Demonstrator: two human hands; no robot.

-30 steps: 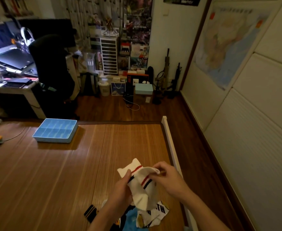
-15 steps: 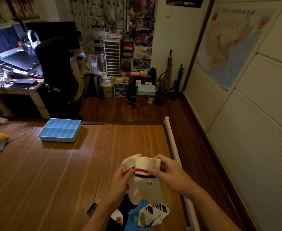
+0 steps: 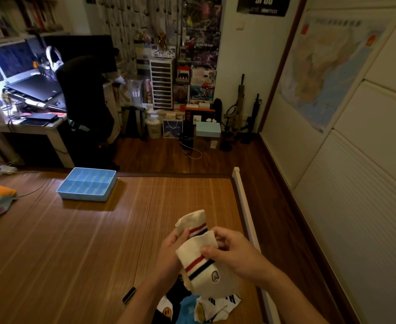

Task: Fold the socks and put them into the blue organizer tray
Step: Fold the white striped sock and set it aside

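Left hand (image 3: 170, 252) and right hand (image 3: 235, 252), lower centre of frame, each pinch the cuffs of a pair of white striped socks (image 3: 198, 258). The pair is held above the bamboo mat (image 3: 75, 253), apparently to align the cuffs for folding. The blue organizer tray (image 3: 84, 197) sits well apart, left of centre, with no socks visible inside. A pile of unfolded socks (image 3: 215, 307) lies beneath the hands.

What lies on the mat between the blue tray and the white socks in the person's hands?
Nothing: the head view shows only bare brown mat between the tray and the socks.
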